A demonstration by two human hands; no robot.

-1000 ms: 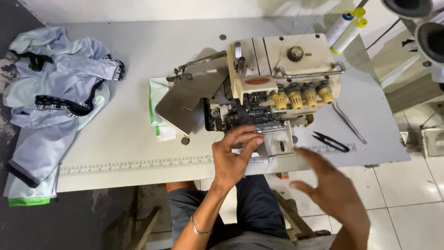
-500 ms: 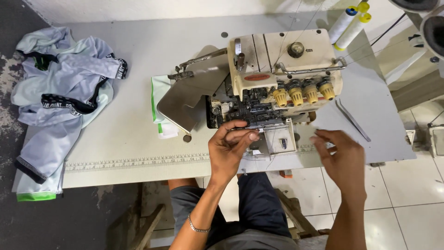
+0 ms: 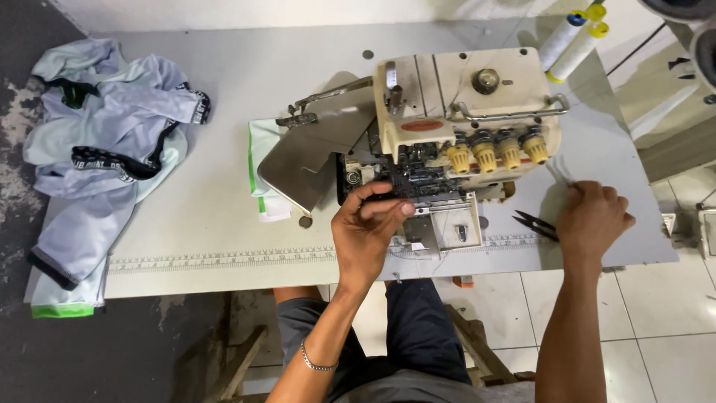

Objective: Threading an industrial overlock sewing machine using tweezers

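A cream overlock sewing machine (image 3: 462, 104) with several yellow tension knobs stands on the white table (image 3: 209, 216). Its front cover is open. My left hand (image 3: 369, 231) is at the dark mechanism, thumb and forefinger pinched together; whether they hold a thread I cannot tell. My right hand (image 3: 593, 216) rests knuckles-up on the table to the right of the machine, fingers curled down over thin metal tweezers (image 3: 556, 174). Whether it grips them is hidden. Black thread snips (image 3: 533, 224) lie just left of that hand.
A heap of pale grey garments (image 3: 97, 149) with black bands hangs over the table's left end. A white and green cloth piece (image 3: 261, 175) lies under the machine's metal side plate (image 3: 309, 153). Thread cones (image 3: 570, 37) stand at the back right. A ruler strip (image 3: 224, 259) runs along the front edge.
My right hand has moved from in front of the table up to its right part, over the tweezers. My left hand's fingers have closed at the machine's front.
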